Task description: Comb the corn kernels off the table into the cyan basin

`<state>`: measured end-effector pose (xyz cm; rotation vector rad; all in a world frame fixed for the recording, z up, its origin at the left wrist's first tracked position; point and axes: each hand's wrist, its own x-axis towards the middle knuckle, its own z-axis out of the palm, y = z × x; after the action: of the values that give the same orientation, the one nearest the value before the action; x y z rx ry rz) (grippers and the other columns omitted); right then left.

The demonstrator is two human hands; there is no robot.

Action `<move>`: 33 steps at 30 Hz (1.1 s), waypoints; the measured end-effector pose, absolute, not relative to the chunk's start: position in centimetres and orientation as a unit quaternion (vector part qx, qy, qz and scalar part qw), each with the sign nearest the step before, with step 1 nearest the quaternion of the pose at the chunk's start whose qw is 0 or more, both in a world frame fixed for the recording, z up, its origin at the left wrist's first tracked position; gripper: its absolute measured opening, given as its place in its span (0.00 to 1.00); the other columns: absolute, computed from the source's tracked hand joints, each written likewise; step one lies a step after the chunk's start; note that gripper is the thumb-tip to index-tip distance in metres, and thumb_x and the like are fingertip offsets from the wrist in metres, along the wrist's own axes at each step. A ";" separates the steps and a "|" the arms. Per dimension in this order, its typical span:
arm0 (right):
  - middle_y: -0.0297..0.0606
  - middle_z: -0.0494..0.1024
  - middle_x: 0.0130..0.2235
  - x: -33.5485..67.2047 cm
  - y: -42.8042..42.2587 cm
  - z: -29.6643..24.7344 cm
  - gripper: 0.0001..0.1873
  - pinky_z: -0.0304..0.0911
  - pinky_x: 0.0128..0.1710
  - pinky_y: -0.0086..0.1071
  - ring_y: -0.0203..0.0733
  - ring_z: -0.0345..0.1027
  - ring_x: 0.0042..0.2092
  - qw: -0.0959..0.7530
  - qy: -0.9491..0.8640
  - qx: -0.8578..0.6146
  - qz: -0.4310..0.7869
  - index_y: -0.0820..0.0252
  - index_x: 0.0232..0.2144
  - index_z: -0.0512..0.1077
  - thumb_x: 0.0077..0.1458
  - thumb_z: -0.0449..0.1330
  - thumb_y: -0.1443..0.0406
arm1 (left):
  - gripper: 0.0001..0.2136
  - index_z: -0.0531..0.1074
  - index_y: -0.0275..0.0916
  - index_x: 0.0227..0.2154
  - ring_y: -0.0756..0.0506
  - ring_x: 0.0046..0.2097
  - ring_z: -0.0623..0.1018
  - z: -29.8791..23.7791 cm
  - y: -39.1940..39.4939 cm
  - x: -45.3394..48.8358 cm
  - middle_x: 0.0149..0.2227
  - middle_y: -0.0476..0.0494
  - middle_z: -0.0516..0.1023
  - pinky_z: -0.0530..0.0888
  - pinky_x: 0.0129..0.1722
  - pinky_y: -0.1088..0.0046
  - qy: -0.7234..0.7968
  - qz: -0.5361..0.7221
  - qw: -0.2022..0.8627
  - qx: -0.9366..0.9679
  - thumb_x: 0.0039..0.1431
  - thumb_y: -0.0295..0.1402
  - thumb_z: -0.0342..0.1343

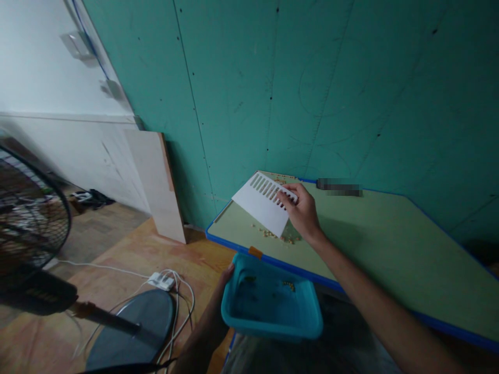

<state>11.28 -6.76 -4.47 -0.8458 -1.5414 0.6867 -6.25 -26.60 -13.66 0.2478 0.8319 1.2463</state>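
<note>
My right hand (pixel 302 208) grips a flat white slotted plastic piece (pixel 259 204) by its right end, just over the pale green table. Small yellowish kernels (pixel 278 237) lie scattered along the piece's near edge, and more of them (pixel 278 179) lie behind it by the far edge. At the table's front edge, my left hand (pixel 225 280) is closed on the left side of a blue plastic tub (pixel 312 327). A few kernels and a small yellow cluster (pixel 289 285) sit inside the tub. The fingers of my left hand are partly hidden behind its rim.
The green table (pixel 374 249) has a blue edge and stands against a green wall. A dark object (pixel 339 187), partly blurred, lies at its back. On the left are a standing fan (pixel 31 208), a power strip (pixel 161 280) with cords, and a leaning board (pixel 156 182).
</note>
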 end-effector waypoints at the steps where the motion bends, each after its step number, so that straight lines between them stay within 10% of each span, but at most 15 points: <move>1: 0.39 0.80 0.37 11.3 -6.7 -4.5 0.16 0.68 0.34 0.36 0.42 0.74 0.34 0.582 -0.667 -0.364 0.290 0.56 0.42 0.72 0.56 0.64 0.53 | 0.34 0.57 0.40 0.69 0.38 0.55 0.80 -14.1 -26.5 -6.3 0.51 0.40 0.84 0.65 0.65 0.61 0.372 0.571 0.723 0.116 0.63 0.46 0.57; 33: 0.41 0.82 0.34 11.0 -6.8 -5.2 0.14 0.67 0.30 0.34 0.42 0.74 0.30 0.549 -0.709 -0.406 0.178 0.58 0.42 0.75 0.58 0.62 0.55 | 0.29 0.71 0.39 0.61 0.32 0.56 0.79 -20.0 -25.8 -5.2 0.55 0.34 0.81 0.73 0.60 0.52 0.399 0.533 0.740 0.098 0.59 0.47 0.61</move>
<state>11.05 -6.78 -5.18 -0.9609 -1.6789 0.4217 -5.24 -25.77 -19.98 0.2143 0.8749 1.1683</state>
